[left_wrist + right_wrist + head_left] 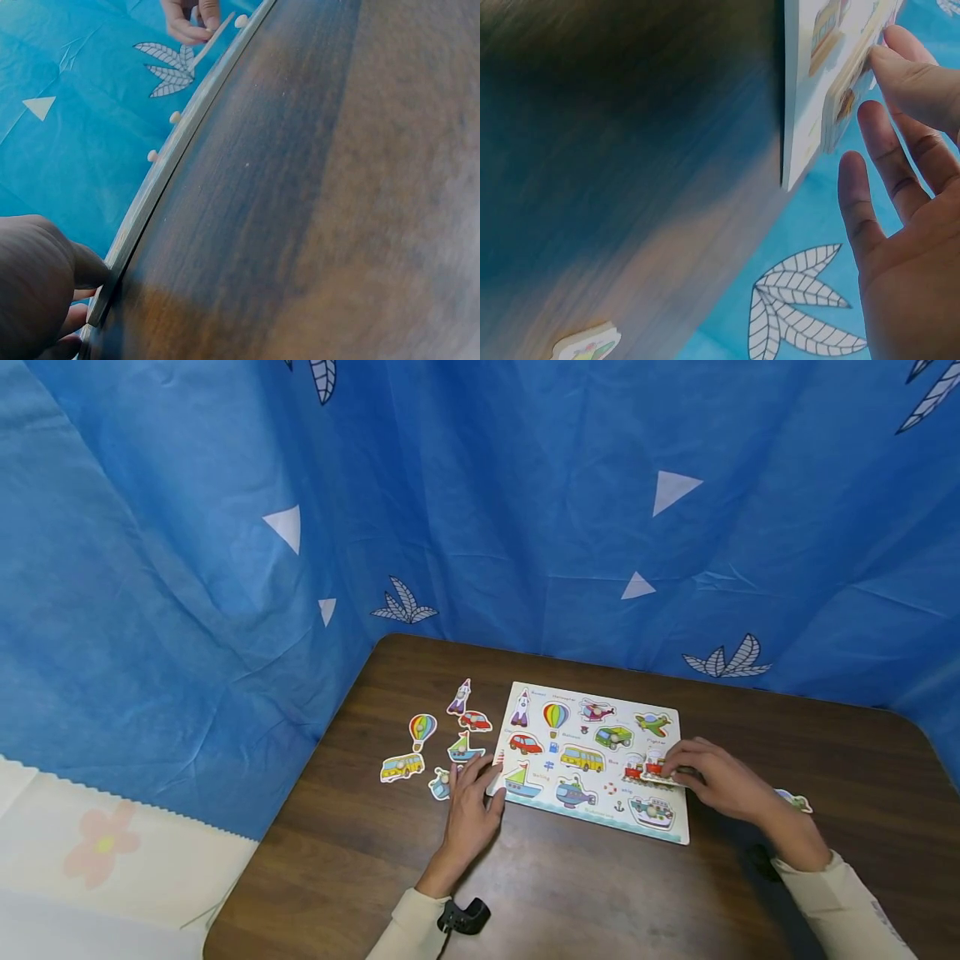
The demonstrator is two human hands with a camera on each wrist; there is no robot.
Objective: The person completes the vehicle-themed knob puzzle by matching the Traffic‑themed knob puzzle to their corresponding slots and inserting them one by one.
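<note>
One train piece point(655, 767) at puzzle board's point(600, 814) right edge, pinched in our right hand point(716, 781). Probably light, stiff; we'd hold rim, sides. Our left hand point(471, 810), relaxed, touches board's near-left corner.

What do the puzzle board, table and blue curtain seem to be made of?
Puzzle board: probably thin wood with a printed face; its bare edge looks pale tan.
Table: brown wood or wood-look laminate, lightly glossy, with grain streaks and a reflection.
Blue curtain: thin fabric or plastic sheet, faintly shiny, with folds and creases.
</note>
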